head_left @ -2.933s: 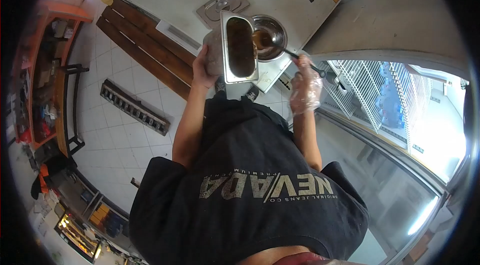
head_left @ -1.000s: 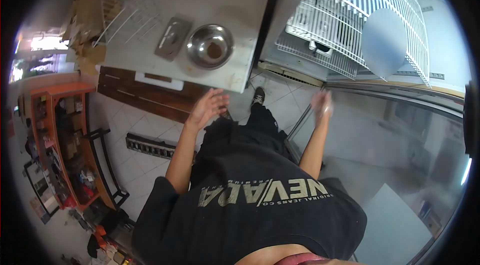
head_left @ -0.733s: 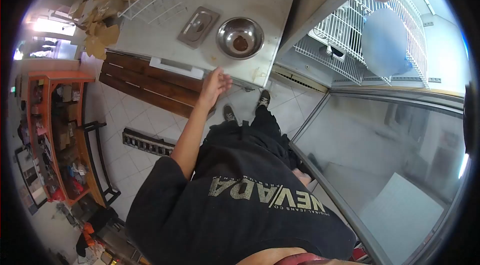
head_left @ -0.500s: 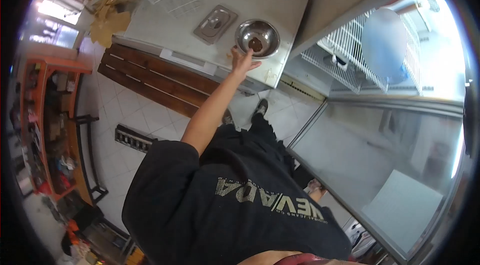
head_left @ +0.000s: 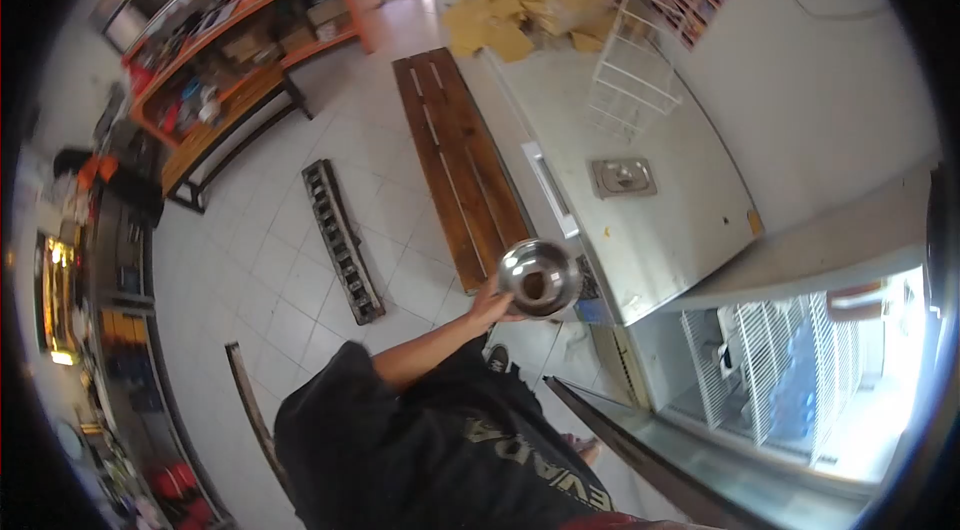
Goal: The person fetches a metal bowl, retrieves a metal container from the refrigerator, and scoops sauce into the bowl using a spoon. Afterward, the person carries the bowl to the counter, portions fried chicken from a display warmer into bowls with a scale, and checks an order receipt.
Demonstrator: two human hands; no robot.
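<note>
My left hand [head_left: 492,303] grips the rim of a shiny steel bowl [head_left: 562,275] from its left side. Some brown stuff [head_left: 535,283] lies at the bottom of the bowl; its kind is unclear. The bowl is in the air, in front of the near corner of the white counter [head_left: 690,195]. Lower down, my right hand [head_left: 583,447] is partly visible beside the edge of the glass fridge door [head_left: 625,448]. Its fingers are too small and hidden to make out.
An open lit fridge [head_left: 700,350] with white wire racks is at the right. On the counter are a steel lid [head_left: 625,177] and a wire basket [head_left: 635,70]. A wooden slatted bench [head_left: 455,160] stands beside it. A black slotted frame [head_left: 340,240] lies on the tiled floor.
My left hand has taken hold of the bowl and lifted it off the counter, toward my body. My view has turned left, showing more of the room. The glass door's angle looks different.
</note>
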